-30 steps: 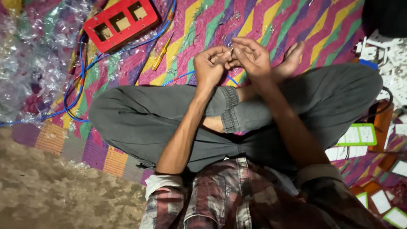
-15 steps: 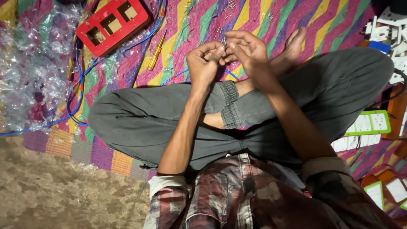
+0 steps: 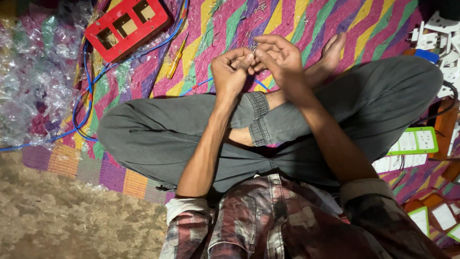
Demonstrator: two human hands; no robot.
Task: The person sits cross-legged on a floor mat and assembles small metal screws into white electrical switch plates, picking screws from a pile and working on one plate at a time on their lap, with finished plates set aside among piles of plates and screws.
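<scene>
Left hand (image 3: 229, 72) meets right hand (image 3: 278, 57) fingertip-to-fingertip

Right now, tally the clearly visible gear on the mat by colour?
Red switch-box frame: 1
Yellow screwdriver: 1
Green-edged switch plates: at least 3
Blue wire: cannot tell how many separate lengths
Total countable: 5

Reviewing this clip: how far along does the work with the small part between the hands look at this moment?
Done: nothing finished is visible. The red switch box lies apart with its openings unfilled, blue wire loose beside it, and the yellow screwdriver lies untouched.
In hand: left hand and right hand meet above the crossed legs, pinching something too small to identify.
Left: white switch plates lie at the person's right, seemingly unfitted.
</scene>
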